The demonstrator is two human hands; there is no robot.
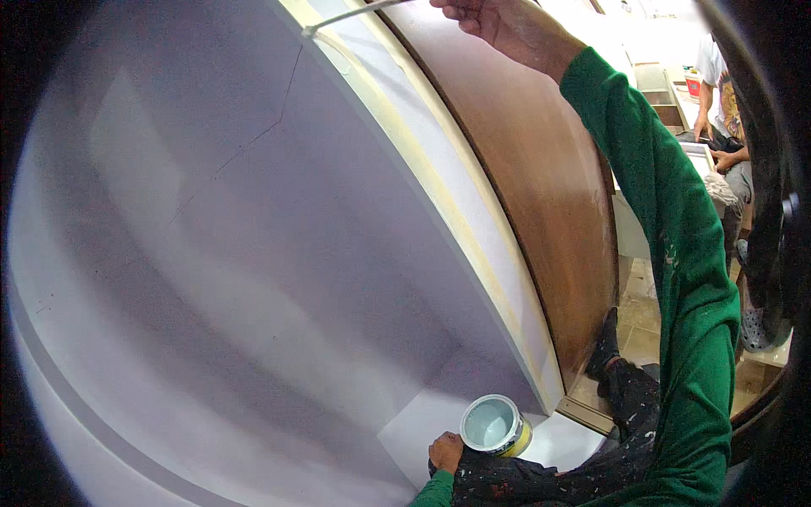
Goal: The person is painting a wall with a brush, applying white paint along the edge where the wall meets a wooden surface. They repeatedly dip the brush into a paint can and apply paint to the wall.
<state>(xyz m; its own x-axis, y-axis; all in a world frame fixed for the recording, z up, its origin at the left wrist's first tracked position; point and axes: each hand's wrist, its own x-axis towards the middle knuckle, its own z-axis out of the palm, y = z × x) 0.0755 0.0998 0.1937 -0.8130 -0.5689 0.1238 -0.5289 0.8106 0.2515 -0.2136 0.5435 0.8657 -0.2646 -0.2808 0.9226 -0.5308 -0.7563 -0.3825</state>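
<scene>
My right hand (515, 29) is raised at the top, partly cut off by the frame edge, with its fingers curled. It holds a thin stick-like tool (351, 14), whose pale end touches the cream-coloured edge strip (397, 127) of a pale lilac panel (253, 253). The tool's exact kind is unclear. Low in the middle, my left hand (445, 452) is closed by my knee, right against an open paint can (522, 438). Whatever its fingers grip is hidden. Pale paint (492, 422) shows inside the can.
A brown wooden door panel (524, 228) stands right of the cream strip. My legs (629, 406) in paint-spattered dark trousers are bent beneath me, beside a tiled floor (639, 325). At the far right another person (726, 101) holds a pale frame-like piece (698, 158).
</scene>
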